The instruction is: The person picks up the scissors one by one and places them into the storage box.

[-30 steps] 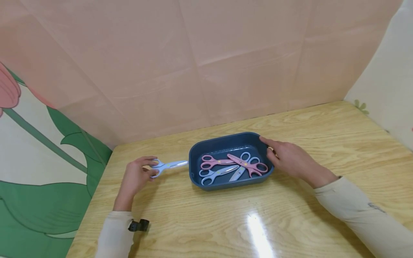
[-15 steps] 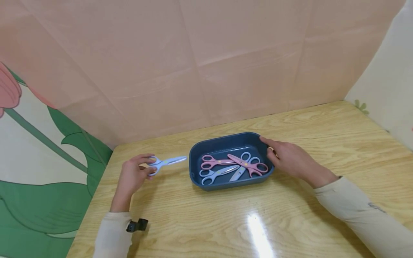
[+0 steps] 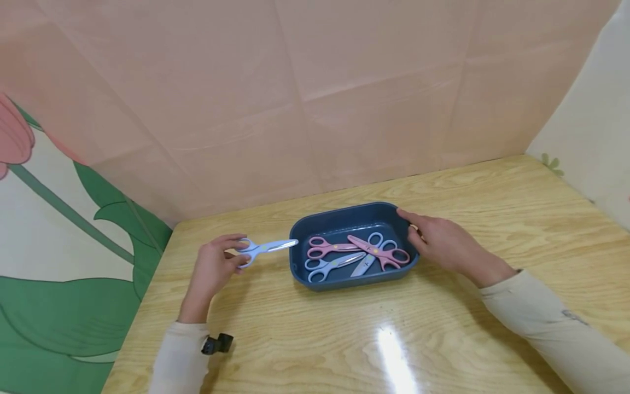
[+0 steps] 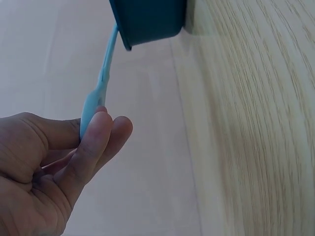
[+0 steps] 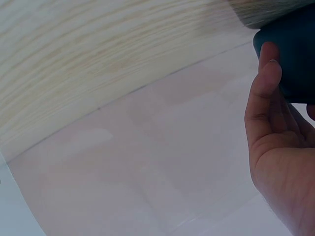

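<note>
My left hand [image 3: 216, 265] pinches a pair of light blue scissors [image 3: 264, 248] by the finger loops, blades pointing right. The blade tip overlaps the left rim of a dark blue bin [image 3: 301, 281] in the head view. The left wrist view shows the scissors [image 4: 93, 105] edge-on between thumb and fingers, tip at the rim. My right hand [image 3: 445, 243] holds the bin's right end, fingers curled against its outer wall. Inside lie pink scissors [image 3: 334, 248], blue scissors [image 3: 331, 266], and pink scissors [image 3: 376, 250] crossed over another blue pair [image 3: 365, 265].
The bin stands on a wood-grain table [image 3: 325, 339] near its far edge. A pink cloth backdrop [image 3: 295, 109] rises behind it. At the left hangs a sheet printed with green leaves [image 3: 64, 328], and a pale wall [image 3: 590, 109] stands at the right.
The blue scissors in my left hand first drew slightly left, then moved right so that their tip now overlaps the bin's rim. My right hand and the bin have stayed put.
</note>
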Action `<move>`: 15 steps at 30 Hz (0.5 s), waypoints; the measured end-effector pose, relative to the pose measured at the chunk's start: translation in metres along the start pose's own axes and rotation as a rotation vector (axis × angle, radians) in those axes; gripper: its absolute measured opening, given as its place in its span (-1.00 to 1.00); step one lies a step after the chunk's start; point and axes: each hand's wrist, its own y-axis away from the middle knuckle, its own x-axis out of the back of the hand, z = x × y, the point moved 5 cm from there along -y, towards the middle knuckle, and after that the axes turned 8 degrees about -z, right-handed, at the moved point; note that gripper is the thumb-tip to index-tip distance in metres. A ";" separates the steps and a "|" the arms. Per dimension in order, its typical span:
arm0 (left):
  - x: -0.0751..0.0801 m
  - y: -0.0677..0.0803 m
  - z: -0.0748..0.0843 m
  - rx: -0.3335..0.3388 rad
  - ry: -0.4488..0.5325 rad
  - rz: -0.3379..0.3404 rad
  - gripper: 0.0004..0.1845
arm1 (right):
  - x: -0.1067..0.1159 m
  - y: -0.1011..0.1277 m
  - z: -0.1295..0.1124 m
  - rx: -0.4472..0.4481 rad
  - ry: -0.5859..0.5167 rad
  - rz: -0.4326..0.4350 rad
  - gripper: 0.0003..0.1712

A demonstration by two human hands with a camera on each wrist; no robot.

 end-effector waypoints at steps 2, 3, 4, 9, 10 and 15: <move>-0.002 -0.001 0.002 0.003 0.008 -0.006 -0.70 | 0.000 0.000 0.000 -0.002 -0.001 -0.001 -0.42; -0.003 -0.001 0.003 0.004 0.013 -0.008 -0.70 | 0.000 0.001 0.000 -0.003 -0.001 0.000 -0.42; -0.003 -0.002 0.004 0.006 0.012 -0.011 -0.70 | -0.001 0.001 0.000 -0.002 -0.002 0.001 -0.42; -0.007 -0.006 0.008 0.014 -0.004 -0.007 -0.71 | 0.000 0.001 0.000 -0.002 -0.002 0.002 -0.41; -0.008 -0.007 0.010 0.014 -0.008 -0.003 -0.71 | 0.000 0.001 0.000 0.000 -0.002 0.002 -0.41; -0.010 -0.007 0.015 0.007 -0.022 0.003 -0.71 | 0.000 0.000 0.001 -0.002 0.001 0.005 -0.42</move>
